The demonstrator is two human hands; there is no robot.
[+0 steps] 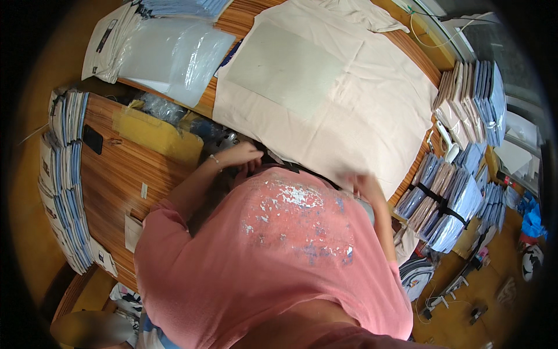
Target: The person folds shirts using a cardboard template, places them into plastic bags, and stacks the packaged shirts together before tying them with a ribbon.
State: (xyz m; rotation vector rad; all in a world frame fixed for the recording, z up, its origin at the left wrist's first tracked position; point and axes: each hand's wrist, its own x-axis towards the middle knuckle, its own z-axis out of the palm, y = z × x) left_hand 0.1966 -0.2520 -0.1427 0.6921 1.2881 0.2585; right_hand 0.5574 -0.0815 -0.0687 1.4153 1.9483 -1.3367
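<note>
A pale cream garment [372, 110] lies spread over the wooden table in front of me, its near edge at my waist. On its left part rests a flat grey-green rectangular sheet [285, 70]. My left hand [247, 156] is below the garment's near edge, close to my body, with its fingers curled in; what they hold, if anything, is hidden. A dark gap with a dark strip shows beside it. At the garment's near right edge is my right hand [363, 186], its fingers smeared by motion, so its grip does not show.
Clear plastic bags [174, 55] lie at the far left. Folded garments are stacked along the left side [67, 174] and packed in plastic on the right [439, 198]. A phone [93, 139] and a yellow taped piece [157, 136] are on the left table. A white handled tool [447, 142] lies right.
</note>
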